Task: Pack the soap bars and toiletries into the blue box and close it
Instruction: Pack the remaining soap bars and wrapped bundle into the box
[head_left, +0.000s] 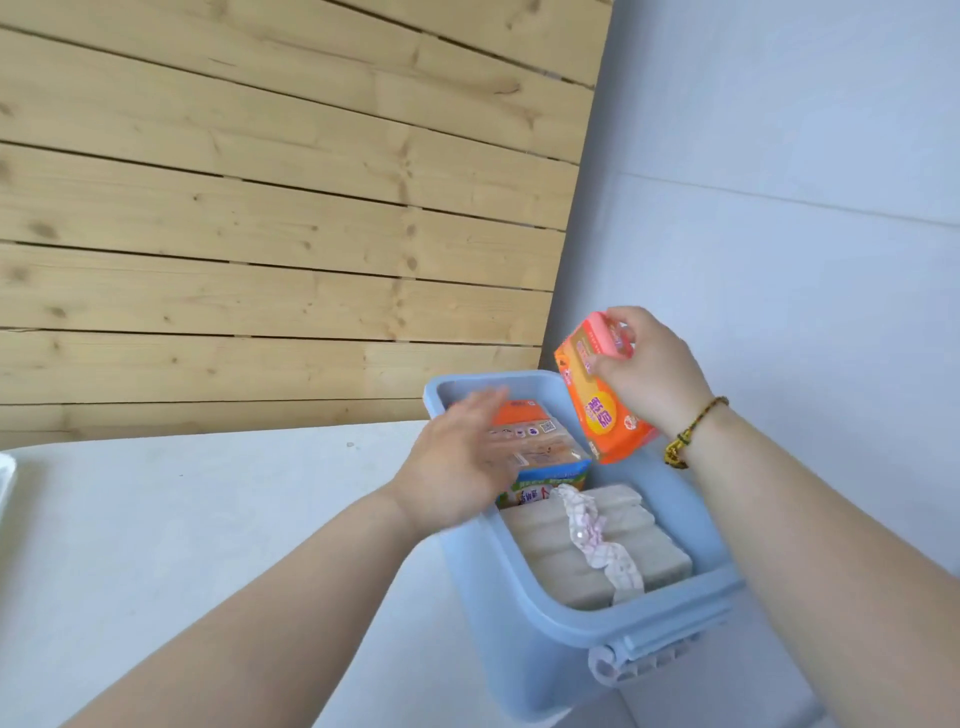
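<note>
Right hand (649, 374) is pinching the orange soap pack (602, 410) by its top, tilted, just over the blue box (498, 649). Left hand (462, 467) is hovering flat, fingers straight, above the packed soaps (540, 457) below it.

The blue box (498, 649) stands open, with pale soap bars (550, 561) side by side in its near end, a pink and white frilly band (597, 535) across them, an orange and blue pack (545, 452) at its far end, and an orange soap pack (605, 415) tilted in the air above its far right corner.
</note>
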